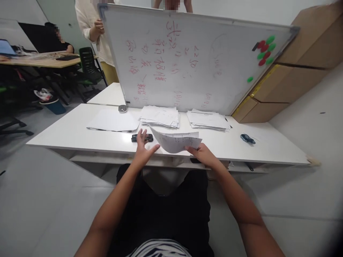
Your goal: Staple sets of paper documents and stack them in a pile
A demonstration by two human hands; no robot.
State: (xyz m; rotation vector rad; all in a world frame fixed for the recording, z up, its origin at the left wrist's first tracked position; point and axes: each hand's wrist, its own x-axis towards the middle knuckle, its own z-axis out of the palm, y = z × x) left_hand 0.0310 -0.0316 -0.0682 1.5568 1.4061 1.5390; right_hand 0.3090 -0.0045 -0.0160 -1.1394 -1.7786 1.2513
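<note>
My right hand [201,154] pinches the near edge of a printed sheet of paper [177,141], which curves upward above the white table [66,134]. My left hand [142,147] has its fingers spread, resting over a small black device [135,138] on the table and close to the sheet's left corner. Beyond the sheet lie two stacks of paper [160,116] [207,119] and a flat pile of sheets [114,120] to the left.
A whiteboard [187,57] with red writing and coloured magnets [265,50] leans at the table's far edge, held by a person's hand [98,26]. A blue clip [247,138] lies right. Cardboard boxes [300,71] stand far right. A round grey object [122,108] sits by the board.
</note>
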